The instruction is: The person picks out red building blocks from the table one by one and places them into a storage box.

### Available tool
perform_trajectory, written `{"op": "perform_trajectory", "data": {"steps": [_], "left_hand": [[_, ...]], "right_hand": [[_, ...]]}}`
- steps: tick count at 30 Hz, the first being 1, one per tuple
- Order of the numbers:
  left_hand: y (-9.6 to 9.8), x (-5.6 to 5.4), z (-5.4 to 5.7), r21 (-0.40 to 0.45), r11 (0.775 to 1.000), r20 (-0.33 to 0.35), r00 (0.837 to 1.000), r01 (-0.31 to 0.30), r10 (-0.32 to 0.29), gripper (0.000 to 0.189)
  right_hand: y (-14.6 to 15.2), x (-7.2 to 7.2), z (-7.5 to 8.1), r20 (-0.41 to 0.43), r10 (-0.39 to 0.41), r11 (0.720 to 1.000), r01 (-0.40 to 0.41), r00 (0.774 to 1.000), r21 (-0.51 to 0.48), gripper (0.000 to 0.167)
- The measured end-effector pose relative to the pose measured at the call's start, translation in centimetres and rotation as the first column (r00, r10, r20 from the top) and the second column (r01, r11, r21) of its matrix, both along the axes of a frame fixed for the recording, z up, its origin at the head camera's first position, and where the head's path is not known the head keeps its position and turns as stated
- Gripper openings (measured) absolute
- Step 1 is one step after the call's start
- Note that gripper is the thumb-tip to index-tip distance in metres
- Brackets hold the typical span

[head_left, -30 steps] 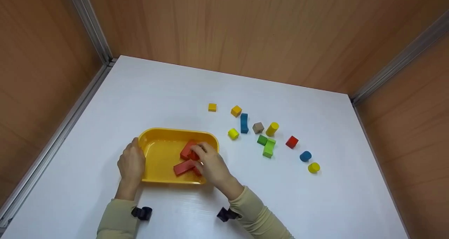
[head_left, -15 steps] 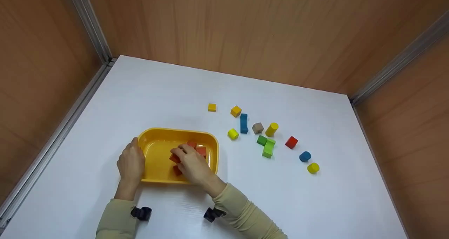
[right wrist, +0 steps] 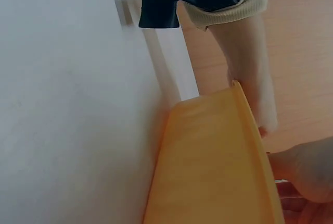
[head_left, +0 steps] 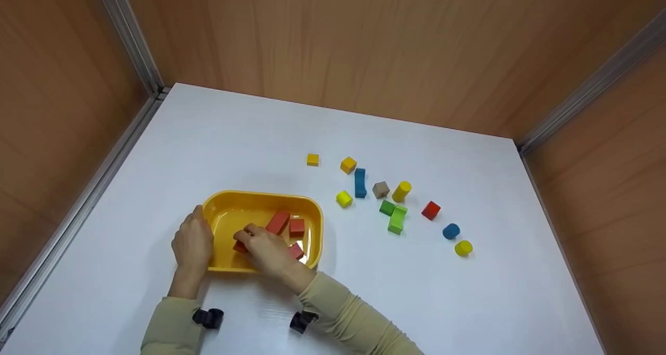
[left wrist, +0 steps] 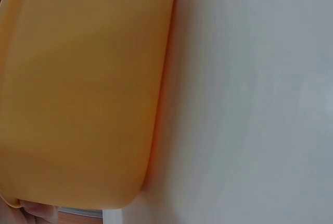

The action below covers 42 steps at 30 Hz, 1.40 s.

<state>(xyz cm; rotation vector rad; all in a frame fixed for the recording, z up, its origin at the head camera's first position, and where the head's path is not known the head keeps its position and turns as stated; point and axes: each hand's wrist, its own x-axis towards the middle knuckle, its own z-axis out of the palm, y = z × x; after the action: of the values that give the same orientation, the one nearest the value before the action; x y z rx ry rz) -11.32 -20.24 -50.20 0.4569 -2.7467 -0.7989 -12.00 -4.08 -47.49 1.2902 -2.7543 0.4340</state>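
Observation:
A yellow plastic tray (head_left: 223, 202) stands on the white table with several red blocks in it. My left hand (head_left: 193, 243) grips the tray's left end; in the left wrist view its fingertips (left wrist: 41, 211) show at the rim. Inside the tray, my right hand (head_left: 268, 251) holds a red block (head_left: 240, 247) low in the left half. That block is mostly hidden by the fingers. To its right lie a long red block (head_left: 278, 222), a red cube (head_left: 297, 227) and another red block (head_left: 296, 251) partly behind the hand.
Right of the tray are scattered a yellow cylinder (head_left: 344, 199), a blue block (head_left: 360, 183), a wooden cube (head_left: 381, 189), a light green block (head_left: 397, 220), a red cube (head_left: 431, 210) and a blue cylinder (head_left: 451, 231). Wood-grained panels (head_left: 333, 48) wall the table.
My right hand has moved left inside the tray, carrying a red block from the right end to the left half. My left hand has stayed on the tray's left end.

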Motion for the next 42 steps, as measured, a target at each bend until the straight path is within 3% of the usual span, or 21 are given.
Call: {"op": "perform_trajectory", "data": {"steps": [5, 10, 18, 27, 42], "left_hand": [[0.0, 0.0, 0.1, 0.003, 1.000, -0.011, 1.000, -0.004, 0.004, 0.033], [0.0, 0.0, 0.2, -0.003, 1.000, -0.009, 1.000, -0.007, 0.007, 0.033], [-0.1, 0.1, -0.1, -0.017, 1.000, -0.097, 0.995, 0.010, -0.012, 0.031], [-0.1, 0.1, 0.0, -0.020, 1.000, -0.070, 0.998, 0.000, -0.001, 0.030], [0.0, 0.1, -0.1, -0.018, 1.000, -0.071, 0.997, 0.007, -0.008, 0.032]], "right_hand": [[-0.8, -0.2, -0.4, 0.010, 0.027, 0.995, -0.028, 1.000, 0.092, 0.022], [-1.2, -0.6, -1.0, 0.020, 0.068, 0.992, -0.070, 0.997, 0.104, 0.019], [-1.7, -1.1, -1.4, 0.041, 0.090, 0.984, -0.095, 0.995, 0.154, 0.020], [-1.8, -1.4, -1.8, 0.037, 0.084, 0.977, -0.090, 0.996, 0.196, 0.019], [-1.6, -1.5, -1.8, 0.135, 0.038, 0.973, -0.068, 0.990, 0.222, 0.026]]}}
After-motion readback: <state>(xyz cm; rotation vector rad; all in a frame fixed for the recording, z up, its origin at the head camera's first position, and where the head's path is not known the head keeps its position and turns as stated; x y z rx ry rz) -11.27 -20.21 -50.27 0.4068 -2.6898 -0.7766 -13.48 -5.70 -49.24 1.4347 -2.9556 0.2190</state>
